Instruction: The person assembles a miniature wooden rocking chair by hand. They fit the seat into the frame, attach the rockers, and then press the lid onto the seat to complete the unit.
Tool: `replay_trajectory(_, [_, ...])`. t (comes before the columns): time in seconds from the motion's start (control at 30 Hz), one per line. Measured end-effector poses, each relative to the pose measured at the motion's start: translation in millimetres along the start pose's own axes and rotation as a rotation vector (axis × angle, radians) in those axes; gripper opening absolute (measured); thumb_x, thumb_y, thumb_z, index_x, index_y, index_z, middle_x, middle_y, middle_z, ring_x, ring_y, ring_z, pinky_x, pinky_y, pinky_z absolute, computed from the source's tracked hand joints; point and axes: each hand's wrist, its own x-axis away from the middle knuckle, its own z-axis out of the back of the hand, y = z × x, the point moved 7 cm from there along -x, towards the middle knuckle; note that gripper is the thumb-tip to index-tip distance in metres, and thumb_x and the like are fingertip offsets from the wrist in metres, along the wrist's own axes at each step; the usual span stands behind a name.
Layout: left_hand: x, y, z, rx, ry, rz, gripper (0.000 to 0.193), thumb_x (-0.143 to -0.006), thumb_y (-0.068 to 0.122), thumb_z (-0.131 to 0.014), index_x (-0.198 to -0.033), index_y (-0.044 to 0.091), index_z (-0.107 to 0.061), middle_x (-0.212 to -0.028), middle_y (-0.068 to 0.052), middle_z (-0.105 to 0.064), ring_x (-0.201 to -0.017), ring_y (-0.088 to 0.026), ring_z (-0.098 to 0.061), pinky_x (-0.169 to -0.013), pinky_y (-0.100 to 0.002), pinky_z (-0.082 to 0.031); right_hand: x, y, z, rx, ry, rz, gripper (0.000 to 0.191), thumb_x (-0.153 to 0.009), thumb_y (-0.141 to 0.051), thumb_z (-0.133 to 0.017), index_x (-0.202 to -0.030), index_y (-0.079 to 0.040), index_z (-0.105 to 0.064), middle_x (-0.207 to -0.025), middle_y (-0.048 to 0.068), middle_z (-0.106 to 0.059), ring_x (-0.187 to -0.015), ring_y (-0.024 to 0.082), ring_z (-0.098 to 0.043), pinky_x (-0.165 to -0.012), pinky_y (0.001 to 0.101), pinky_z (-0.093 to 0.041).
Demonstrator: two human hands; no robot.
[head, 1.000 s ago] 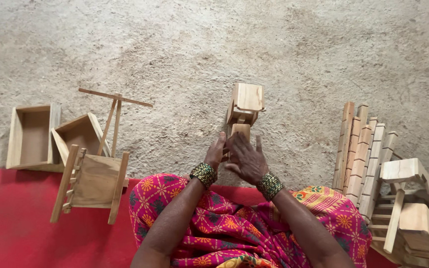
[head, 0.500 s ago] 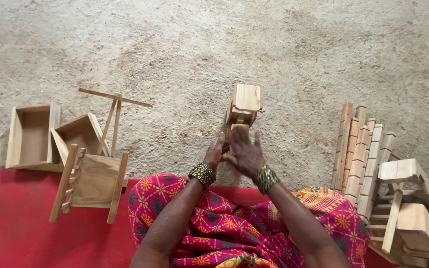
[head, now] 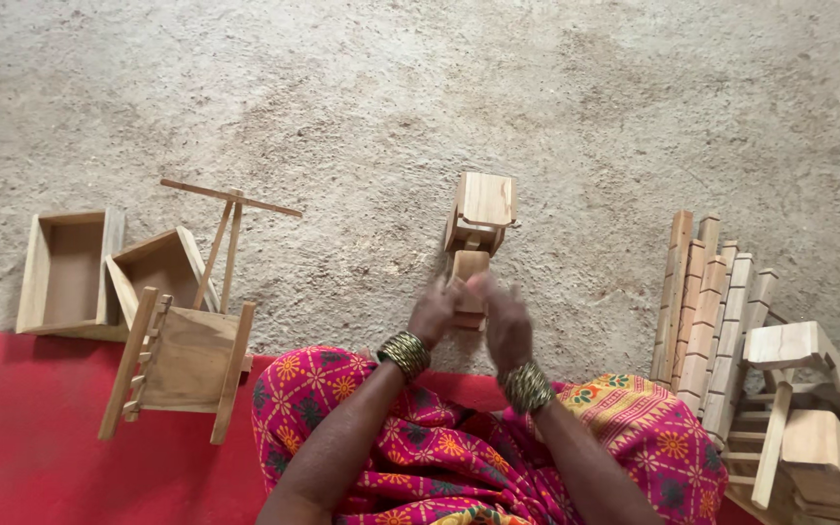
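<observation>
Holding a small wooden toy (head: 478, 233) on the floor (head: 342, 97), your left hand (head: 437, 311) and right hand (head: 506, 319) both clasp its near end. Wooden boxes (head: 70, 267) lie left, slats (head: 707, 311) right.

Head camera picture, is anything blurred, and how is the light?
Head view: both hands, left and right, are motion-blurred around the wooden piece; the floor and boxes are sharp; light is soft and even, shadows faint, no glare.

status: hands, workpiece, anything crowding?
Left hand and right hand both gripping small wooden assembly on floor. Open wooden boxes left, slat stack right, both apart.
</observation>
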Motion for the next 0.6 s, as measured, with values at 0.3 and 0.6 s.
replay_trajectory(0.3, [14,9,-23,-0.762,0.070,-0.367,0.099,-0.093,0.058,-0.065,-0.164,0.013,-0.013,-0.169,-0.023,0.001,-0.150,-0.044,-0.025,-0.119,-0.052,-0.035,-113,-29,12,0.599,0.104,0.333,0.043,-0.109,-0.035,-0.040,-0.145,-0.014,-0.048,-0.158,0.014,-0.044,-0.149,0.033,-0.037,-0.121,0.0659,-0.022])
replay_trajectory(0.6, [20,8,-28,-0.821,0.131,-0.496,0.111,-0.086,0.043,-0.074,-0.164,0.009,-0.003,-0.172,-0.019,0.005,-0.154,-0.043,-0.023,-0.113,-0.051,-0.043,-164,-16,-9,0.654,-0.385,0.120,0.108,-0.080,-0.089,-0.003,-0.162,-0.020,-0.009,-0.172,0.008,0.004,-0.157,0.026,0.004,-0.117,0.0678,0.012])
